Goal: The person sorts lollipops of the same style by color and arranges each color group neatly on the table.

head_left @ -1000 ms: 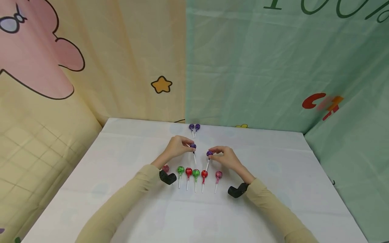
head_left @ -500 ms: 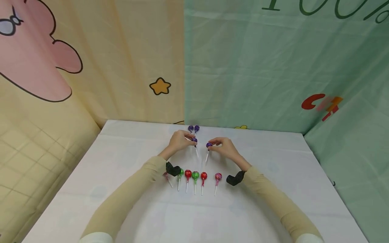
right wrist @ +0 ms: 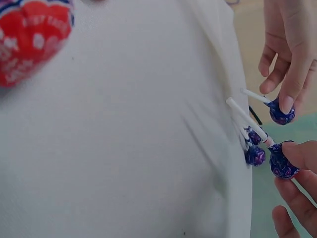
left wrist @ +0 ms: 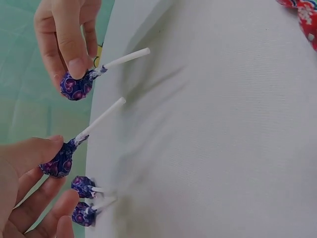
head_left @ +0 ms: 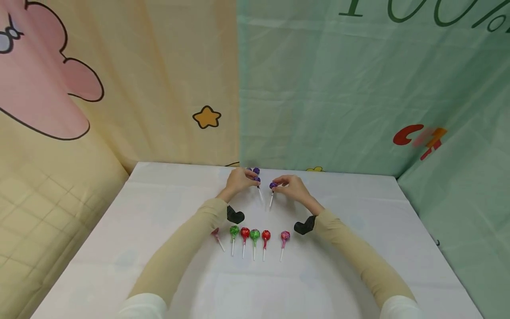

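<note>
My left hand (head_left: 240,180) pinches a purple-wrapped lollipop (left wrist: 58,161) by its round head, between thumb and fingers. The white stick points toward the table's near side. To the right, my right hand (head_left: 294,188) pinches another purple lollipop (right wrist: 284,161) by the head in the same manner, its stick also angled toward me. Two more purple lollipops (left wrist: 83,186) lie side by side near the far table edge, partly hidden behind my left hand in the head view. Both held lollipops cast shadows on the white cloth in the wrist views.
Nearer me on the white table (head_left: 255,292) lies a row of lollipops: a pink one (head_left: 216,231) by my left sleeve, green (head_left: 234,231) and red (head_left: 266,235) ones in the middle, another pink one (head_left: 285,235) at right. A curtain (head_left: 318,88) hangs behind the far edge.
Both hands have moved away from me toward the far edge, carrying their purple lollipops from just behind the row. The left hand now overlaps the pair lying there.
</note>
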`<action>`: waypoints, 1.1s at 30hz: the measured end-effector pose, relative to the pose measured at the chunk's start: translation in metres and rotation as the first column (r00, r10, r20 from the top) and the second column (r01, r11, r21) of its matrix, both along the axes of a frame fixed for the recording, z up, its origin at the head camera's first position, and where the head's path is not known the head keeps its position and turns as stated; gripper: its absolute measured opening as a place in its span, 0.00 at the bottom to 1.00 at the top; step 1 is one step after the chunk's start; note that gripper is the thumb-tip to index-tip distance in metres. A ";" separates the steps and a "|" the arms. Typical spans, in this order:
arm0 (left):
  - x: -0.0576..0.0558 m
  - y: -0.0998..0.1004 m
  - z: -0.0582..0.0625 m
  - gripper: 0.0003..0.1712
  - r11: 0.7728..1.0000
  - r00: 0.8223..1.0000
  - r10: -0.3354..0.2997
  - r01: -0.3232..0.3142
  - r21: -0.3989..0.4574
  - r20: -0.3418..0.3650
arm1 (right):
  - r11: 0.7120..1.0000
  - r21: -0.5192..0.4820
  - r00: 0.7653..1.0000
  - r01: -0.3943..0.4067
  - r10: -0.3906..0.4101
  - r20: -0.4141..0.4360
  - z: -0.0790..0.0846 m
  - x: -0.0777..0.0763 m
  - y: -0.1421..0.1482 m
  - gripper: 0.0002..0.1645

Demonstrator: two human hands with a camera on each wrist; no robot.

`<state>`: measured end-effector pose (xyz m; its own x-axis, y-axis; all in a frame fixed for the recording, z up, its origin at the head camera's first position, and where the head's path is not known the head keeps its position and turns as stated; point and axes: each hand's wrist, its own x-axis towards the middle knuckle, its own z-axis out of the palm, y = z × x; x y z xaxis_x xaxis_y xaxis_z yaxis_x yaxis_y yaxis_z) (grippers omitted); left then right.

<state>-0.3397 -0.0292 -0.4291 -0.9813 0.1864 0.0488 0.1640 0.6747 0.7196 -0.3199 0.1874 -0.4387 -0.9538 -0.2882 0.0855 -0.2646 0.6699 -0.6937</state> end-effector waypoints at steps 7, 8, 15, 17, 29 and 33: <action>-0.014 0.012 -0.004 0.17 0.999 0.998 0.044 -0.044 -0.001 0.032 | 1.000 0.003 0.999 0.031 -0.031 0.006 -0.002 -0.018 0.006 0.19; -0.016 0.014 -0.004 0.18 0.999 0.998 0.048 -0.048 0.016 0.035 | 0.999 0.006 0.999 0.039 -0.039 0.007 -0.002 -0.020 0.007 0.19; -0.029 0.024 -0.004 0.19 0.996 0.998 0.056 -0.058 0.063 0.042 | 0.996 -0.015 0.996 0.085 -0.085 0.030 -0.002 -0.036 0.011 0.18; -0.032 0.028 -0.004 0.19 0.997 0.998 0.051 -0.053 0.056 0.037 | 0.996 -0.029 0.995 0.089 -0.088 0.039 -0.002 -0.040 0.012 0.19; -0.045 0.047 -0.017 0.19 0.997 0.997 0.004 -0.010 -0.071 -0.083 | 0.986 -0.116 0.992 0.121 -0.115 0.052 -0.011 -0.057 0.013 0.20; -0.047 0.051 -0.018 0.19 0.989 0.995 -0.028 0.013 -0.144 -0.100 | 0.981 -0.111 0.987 0.158 -0.154 0.050 -0.016 -0.063 0.009 0.19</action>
<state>-0.3871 0.0218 -0.4473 -0.9685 0.2188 0.1189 0.2459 0.7653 0.5949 -0.3826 0.1964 -0.4545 -0.9896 -0.1262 0.0689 -0.1327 0.6162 -0.7764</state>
